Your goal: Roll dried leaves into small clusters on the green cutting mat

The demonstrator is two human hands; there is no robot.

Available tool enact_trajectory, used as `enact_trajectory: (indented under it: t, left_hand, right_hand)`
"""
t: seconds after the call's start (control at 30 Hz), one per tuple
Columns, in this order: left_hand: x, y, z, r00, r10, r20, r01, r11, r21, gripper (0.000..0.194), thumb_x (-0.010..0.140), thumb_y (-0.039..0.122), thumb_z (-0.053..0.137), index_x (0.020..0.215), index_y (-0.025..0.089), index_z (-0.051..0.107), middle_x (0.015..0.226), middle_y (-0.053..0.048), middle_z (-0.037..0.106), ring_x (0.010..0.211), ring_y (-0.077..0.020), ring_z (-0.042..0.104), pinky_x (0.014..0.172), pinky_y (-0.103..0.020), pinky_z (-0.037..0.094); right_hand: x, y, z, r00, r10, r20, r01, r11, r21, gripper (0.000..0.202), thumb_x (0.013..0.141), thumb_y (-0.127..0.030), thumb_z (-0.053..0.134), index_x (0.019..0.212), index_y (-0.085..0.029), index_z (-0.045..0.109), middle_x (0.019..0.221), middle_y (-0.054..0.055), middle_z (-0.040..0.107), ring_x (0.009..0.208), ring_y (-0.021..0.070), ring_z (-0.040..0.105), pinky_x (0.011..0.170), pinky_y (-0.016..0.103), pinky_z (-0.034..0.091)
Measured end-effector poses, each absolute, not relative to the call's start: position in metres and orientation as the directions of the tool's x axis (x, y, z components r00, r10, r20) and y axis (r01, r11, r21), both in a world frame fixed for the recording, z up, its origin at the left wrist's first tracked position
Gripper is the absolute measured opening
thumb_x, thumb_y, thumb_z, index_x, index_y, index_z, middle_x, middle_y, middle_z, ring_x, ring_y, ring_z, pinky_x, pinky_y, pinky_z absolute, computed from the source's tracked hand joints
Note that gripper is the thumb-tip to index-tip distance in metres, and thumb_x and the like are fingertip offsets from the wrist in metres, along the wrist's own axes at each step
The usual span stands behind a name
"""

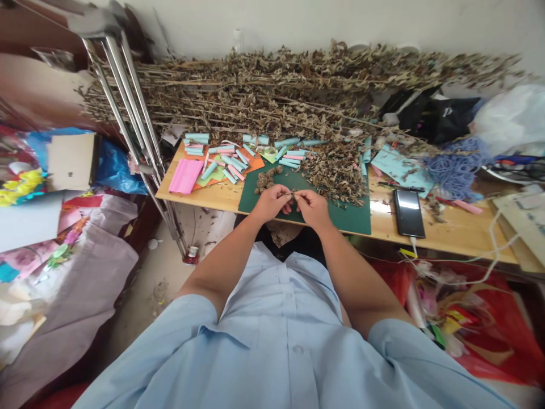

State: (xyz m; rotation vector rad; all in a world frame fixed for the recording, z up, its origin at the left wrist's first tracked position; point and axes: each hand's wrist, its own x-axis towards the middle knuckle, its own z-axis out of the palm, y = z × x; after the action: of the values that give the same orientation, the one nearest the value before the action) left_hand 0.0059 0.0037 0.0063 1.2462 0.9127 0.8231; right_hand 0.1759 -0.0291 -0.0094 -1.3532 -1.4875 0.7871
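My left hand (275,203) and my right hand (312,207) meet over the near edge of a green cutting mat (353,222). Between their pinched fingertips is a small piece of dried plant (292,194), too small to make out well. A small clump of dried leaves (266,179) lies just beyond my left hand. Past my right hand spreads a larger heap of crumbled dried leaves (338,173). Several rolled tubes of blue and pink paper (234,165) lie to the left of the mat, with a pink paper stack (186,176) beside them.
Long dried plant stalks (255,91) lie across the back against the wall. A metal crutch (134,108) leans at the table's left end. On the right are a phone (409,213) on a white cable, blue yarn (457,167) and a white plastic bag (513,119).
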Motion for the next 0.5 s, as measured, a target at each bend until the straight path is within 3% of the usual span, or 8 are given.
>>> enact_trajectory:
  t: [0.17,0.37,0.5]
  left_hand:
    - [0.0051,0.0027,0.0110,0.415,0.902,-0.115,-0.017,0.134,0.991,0.011,0.093,0.023,0.059,0.095,0.013,0.056,0.070,0.000,0.065,0.053,-0.0097,0.065,0.051,-0.020,0.053]
    - [0.0044,0.0020,0.0097,0.451,0.886,-0.109,0.012,0.116,0.993,0.013,0.093,0.026,0.060,0.093,0.014,0.057,0.070,-0.001,0.066,0.055,-0.0090,0.065,0.054,-0.019,0.053]
    - [0.0057,-0.0010,0.0113,0.431,0.896,-0.102,0.096,0.067,0.993,0.005,0.088,0.017,0.060,0.092,0.014,0.059,0.061,0.002,0.063,0.054,-0.0092,0.064,0.055,-0.019,0.053]
  right_hand:
    - [0.1761,-0.0302,-0.0107,-0.025,0.958,0.285,0.383,0.272,-0.883,0.023,0.094,-0.039,0.060,0.100,-0.022,0.073,0.093,0.004,0.073,0.060,0.0133,0.062,0.061,0.030,0.053]
    - [0.1762,-0.0297,-0.0143,-0.009,0.948,0.317,0.474,0.284,-0.834,0.019,0.093,-0.034,0.058,0.087,-0.021,0.071,0.079,0.003,0.070,0.069,0.0172,0.064,0.066,0.031,0.053]
    - [0.1750,-0.0307,-0.0140,-0.010,0.940,0.342,0.534,0.294,-0.793,0.015,0.090,-0.030,0.059,0.084,-0.021,0.069,0.079,0.004,0.070,0.071,0.0176,0.064,0.066,0.031,0.052]
